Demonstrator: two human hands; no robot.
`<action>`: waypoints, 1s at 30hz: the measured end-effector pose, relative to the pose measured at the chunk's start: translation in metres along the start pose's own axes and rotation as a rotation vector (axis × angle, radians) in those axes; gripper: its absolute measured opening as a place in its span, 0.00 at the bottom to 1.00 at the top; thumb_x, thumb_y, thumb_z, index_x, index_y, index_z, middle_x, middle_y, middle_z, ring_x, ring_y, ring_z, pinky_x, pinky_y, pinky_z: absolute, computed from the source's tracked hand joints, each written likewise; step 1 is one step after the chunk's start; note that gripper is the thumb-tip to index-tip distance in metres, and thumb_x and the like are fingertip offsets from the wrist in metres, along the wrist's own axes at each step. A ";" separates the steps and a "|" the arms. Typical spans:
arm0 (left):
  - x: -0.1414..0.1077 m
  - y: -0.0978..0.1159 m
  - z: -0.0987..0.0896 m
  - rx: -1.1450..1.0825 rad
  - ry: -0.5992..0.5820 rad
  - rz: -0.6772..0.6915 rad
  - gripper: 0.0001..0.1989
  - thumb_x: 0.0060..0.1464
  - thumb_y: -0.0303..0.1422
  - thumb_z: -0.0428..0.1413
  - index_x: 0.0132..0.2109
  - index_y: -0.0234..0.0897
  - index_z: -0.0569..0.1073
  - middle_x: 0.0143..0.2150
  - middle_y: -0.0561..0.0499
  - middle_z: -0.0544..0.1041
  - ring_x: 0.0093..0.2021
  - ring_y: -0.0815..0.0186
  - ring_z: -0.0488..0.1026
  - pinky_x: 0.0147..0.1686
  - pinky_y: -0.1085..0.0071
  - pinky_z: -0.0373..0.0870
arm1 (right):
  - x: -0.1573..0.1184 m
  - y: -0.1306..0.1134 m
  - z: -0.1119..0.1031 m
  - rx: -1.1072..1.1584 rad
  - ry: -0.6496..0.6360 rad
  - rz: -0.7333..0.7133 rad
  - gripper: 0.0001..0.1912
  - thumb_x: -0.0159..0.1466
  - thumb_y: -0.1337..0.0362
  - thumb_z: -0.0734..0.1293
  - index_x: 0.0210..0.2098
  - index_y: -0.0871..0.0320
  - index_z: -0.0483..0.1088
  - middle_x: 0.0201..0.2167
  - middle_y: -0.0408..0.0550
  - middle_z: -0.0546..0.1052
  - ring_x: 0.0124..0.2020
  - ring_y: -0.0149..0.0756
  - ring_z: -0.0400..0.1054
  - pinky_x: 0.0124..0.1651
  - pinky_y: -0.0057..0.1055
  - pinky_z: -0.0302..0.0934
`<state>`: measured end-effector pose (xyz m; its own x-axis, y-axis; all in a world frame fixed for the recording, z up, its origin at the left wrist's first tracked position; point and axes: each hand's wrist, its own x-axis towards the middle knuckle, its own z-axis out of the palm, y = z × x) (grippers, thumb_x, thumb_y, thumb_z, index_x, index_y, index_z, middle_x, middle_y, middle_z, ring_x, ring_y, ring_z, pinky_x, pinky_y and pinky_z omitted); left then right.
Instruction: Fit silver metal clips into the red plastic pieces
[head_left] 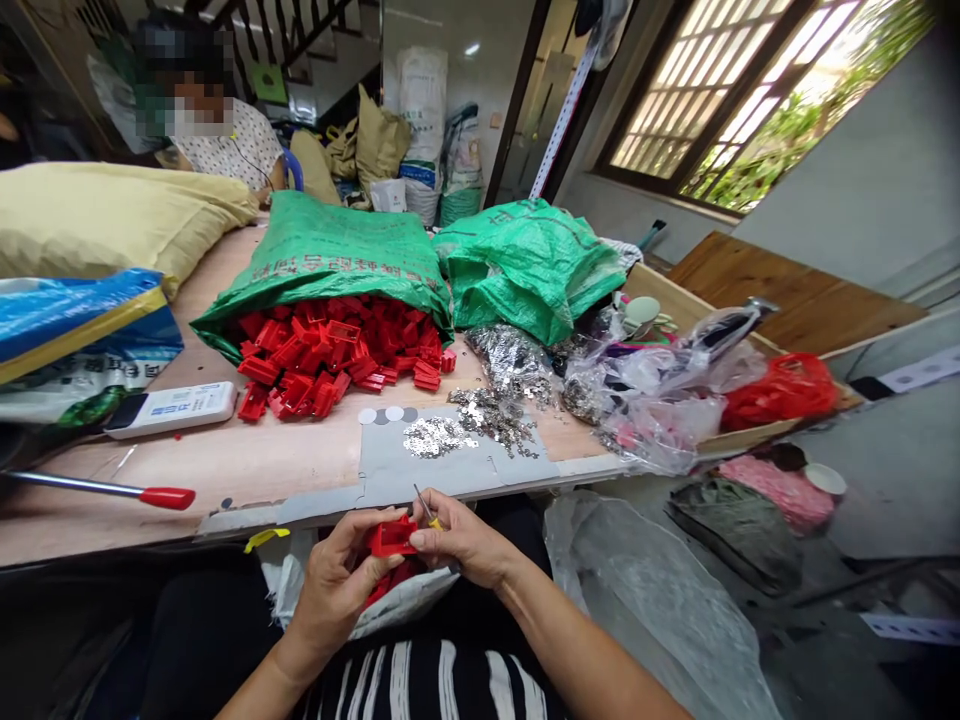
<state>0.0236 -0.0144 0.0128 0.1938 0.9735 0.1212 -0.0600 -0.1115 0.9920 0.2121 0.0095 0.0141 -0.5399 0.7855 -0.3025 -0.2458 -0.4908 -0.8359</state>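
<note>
My left hand [334, 575] is closed around a small red plastic housing [391, 538], fingers at its far side and thumb below. My right hand [472, 545] pinches the housing's right end and also holds a small screwdriver [426, 506] with a thin metal shaft and yellow handle, its tip pointing up and away. Directly beneath both hands, a white sack [409, 608] in my lap contains more red parts. Ahead on the table, small flat metal pieces [436, 437] lie in a shiny pile, beside a darker heap of metal pieces [491, 415].
Red housings [322, 355] spill from a green woven sack [337, 245]. Another green sack [532, 265] and clear plastic bags [645, 390] crowd the right. A red-tipped lever [166, 497] juts in from the left, near a white device [180, 408]. A person [232, 140] sits across the table.
</note>
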 end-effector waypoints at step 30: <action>0.013 -0.016 0.003 -0.369 0.188 -0.229 0.16 0.53 0.32 0.60 0.49 0.40 0.69 0.48 0.49 0.77 0.45 0.66 0.75 0.48 0.70 0.71 | 0.040 -0.051 -0.042 -1.572 0.593 -0.241 0.02 0.64 0.69 0.64 0.36 0.57 0.68 0.38 0.47 0.74 0.38 0.36 0.68 0.39 0.28 0.57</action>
<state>0.0301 -0.0001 -0.0011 0.0642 0.9879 -0.1412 -0.3866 0.1550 0.9091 0.2367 0.0820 0.0249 -0.1691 0.9826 0.0771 0.9026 0.1858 -0.3883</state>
